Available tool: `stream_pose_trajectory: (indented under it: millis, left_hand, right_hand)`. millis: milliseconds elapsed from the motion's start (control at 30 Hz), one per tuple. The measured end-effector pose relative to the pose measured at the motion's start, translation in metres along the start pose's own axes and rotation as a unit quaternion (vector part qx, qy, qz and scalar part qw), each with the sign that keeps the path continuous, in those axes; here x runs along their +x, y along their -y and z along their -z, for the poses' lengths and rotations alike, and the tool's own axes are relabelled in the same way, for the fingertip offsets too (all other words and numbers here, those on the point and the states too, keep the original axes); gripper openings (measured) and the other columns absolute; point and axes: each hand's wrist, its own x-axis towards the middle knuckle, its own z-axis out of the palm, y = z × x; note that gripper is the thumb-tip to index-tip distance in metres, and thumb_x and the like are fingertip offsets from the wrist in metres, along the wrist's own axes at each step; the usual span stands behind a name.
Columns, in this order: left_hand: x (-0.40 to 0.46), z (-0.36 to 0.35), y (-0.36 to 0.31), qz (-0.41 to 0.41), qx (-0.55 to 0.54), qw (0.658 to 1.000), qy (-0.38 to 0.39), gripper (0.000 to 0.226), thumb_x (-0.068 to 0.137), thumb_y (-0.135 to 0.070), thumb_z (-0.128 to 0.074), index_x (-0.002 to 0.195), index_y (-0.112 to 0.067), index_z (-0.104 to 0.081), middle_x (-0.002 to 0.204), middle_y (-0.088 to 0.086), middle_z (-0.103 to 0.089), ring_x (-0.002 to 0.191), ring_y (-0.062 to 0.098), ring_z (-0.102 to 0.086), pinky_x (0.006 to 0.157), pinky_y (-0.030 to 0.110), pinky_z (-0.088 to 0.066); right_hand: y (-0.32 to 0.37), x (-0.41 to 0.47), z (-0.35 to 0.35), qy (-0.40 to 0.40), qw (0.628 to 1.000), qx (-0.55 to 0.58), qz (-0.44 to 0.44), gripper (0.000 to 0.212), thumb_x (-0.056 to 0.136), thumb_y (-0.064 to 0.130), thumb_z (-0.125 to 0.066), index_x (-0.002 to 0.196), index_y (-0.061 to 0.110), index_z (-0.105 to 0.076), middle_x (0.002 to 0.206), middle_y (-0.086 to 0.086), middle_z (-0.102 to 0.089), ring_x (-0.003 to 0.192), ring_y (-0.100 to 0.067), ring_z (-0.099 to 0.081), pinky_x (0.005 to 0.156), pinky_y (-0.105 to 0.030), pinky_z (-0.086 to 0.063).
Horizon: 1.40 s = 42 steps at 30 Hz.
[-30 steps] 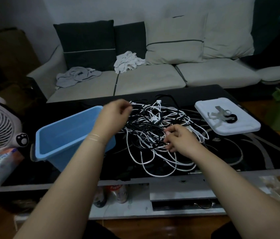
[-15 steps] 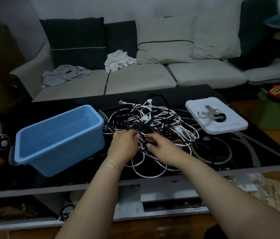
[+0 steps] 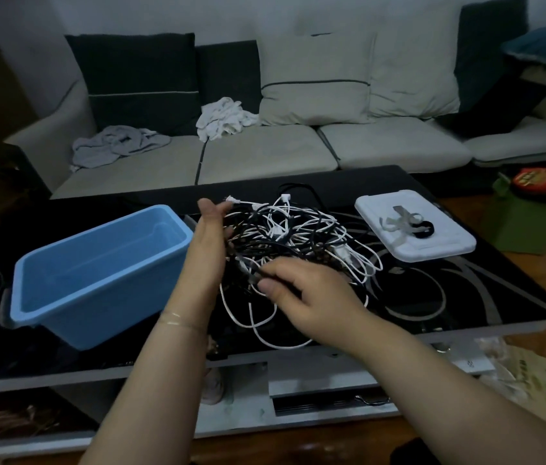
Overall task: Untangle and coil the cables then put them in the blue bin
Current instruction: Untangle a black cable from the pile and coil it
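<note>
Cable sorting on the coffee table: your hands are working at the tangle.

The black glass table (image 3: 466,297) is carrying the blue bin (image 3: 97,263) at left, the cables (image 3: 298,236) knotted beside it, and the white lid (image 3: 416,223) at right. Your left hand (image 3: 206,250) is standing upright with fingers straight against the tangle; your right hand (image 3: 308,293) is pinching a dark cable.
</note>
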Motion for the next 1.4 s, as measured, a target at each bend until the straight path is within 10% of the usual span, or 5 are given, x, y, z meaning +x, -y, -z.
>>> stream_pose_trajectory:
  millis: [300,600,933,1167,1400]
  left_hand:
    - [-0.013,0.016,-0.013,0.198,-0.326,0.924,-0.012,0.033,0.095,-0.003,-0.053,0.123,-0.017,-0.044,0.089,0.007,-0.059,0.05,0.008,-0.063,0.044,0.017,-0.051]
    - [-0.045,-0.006,-0.012,0.121,-0.112,0.962,0.219,0.033,0.1,-0.001,-0.039,0.128,-0.014,-0.052,0.123,-0.001,-0.067,0.032,0.001,-0.026,0.031,0.012,-0.021]
    - [-0.066,-0.021,-0.013,0.049,0.028,0.906,0.42,0.034,0.101,0.002,-0.039,0.129,-0.015,-0.048,0.138,-0.006,-0.056,0.039,0.009,-0.05,0.043,0.018,-0.043]
    - [-0.076,-0.029,-0.014,0.045,0.11,0.878,0.463,0.031,0.096,0.006,-0.048,0.121,-0.013,-0.052,0.138,-0.002,-0.052,0.083,0.024,-0.072,0.07,0.032,-0.056]
    - [-0.071,-0.026,-0.013,0.073,0.042,0.921,0.38,0.019,0.09,0.005,-0.06,0.094,-0.012,-0.053,0.126,0.003,-0.063,0.065,0.022,-0.07,0.058,0.027,-0.055]
  right_hand:
    - [0.004,-0.016,-0.002,0.447,0.864,0.147,-0.177,0.02,0.096,0.022,-0.057,0.093,0.002,-0.058,0.096,-0.019,-0.071,0.078,-0.021,-0.067,0.077,-0.031,-0.051]
    - [-0.019,0.009,0.02,-0.145,0.865,0.305,-0.371,0.053,0.093,0.056,-0.046,0.06,0.016,-0.052,0.048,0.001,-0.051,0.039,-0.011,-0.043,0.04,-0.019,-0.034]
    - [-0.043,0.009,0.029,-0.139,0.596,0.64,-0.465,0.05,0.1,0.036,-0.045,0.129,-0.004,-0.05,0.128,-0.022,-0.059,0.118,-0.034,-0.057,0.089,-0.045,-0.05]
    - [-0.044,0.006,0.023,-0.072,0.713,0.444,-0.538,0.013,0.095,0.021,-0.053,0.107,0.021,-0.057,0.087,-0.003,-0.056,0.069,-0.016,-0.052,0.073,-0.039,-0.046]
    - [-0.04,0.011,0.028,-0.117,0.651,0.588,-0.465,0.012,0.097,0.016,-0.051,0.09,0.007,-0.054,0.076,-0.007,-0.062,0.05,-0.009,-0.048,0.037,-0.017,-0.043]
